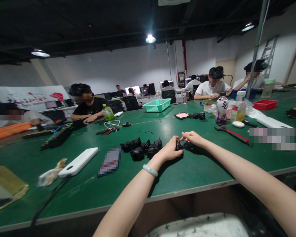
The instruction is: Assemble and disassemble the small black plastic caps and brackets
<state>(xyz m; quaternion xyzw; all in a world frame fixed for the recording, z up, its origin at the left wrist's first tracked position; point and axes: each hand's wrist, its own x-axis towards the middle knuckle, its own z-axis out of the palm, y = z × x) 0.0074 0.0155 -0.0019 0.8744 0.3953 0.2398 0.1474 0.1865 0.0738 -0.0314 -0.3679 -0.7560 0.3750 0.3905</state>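
My left hand [169, 149] and my right hand [192, 137] meet over the green table [192, 171], both with fingers closed round one small black part [179, 144]. A pale green bangle [150, 170] sits on my left wrist. Just left of my left hand lies a cluster of several similar black parts [141, 148].
A white power bank [78, 161] and a wrapped item lie at the left. Red-handled pliers [233, 133], bottles [222, 110] and a red tray [265, 104] stand at the right. A green basket [157, 105] sits further back. Several people sit round the table.
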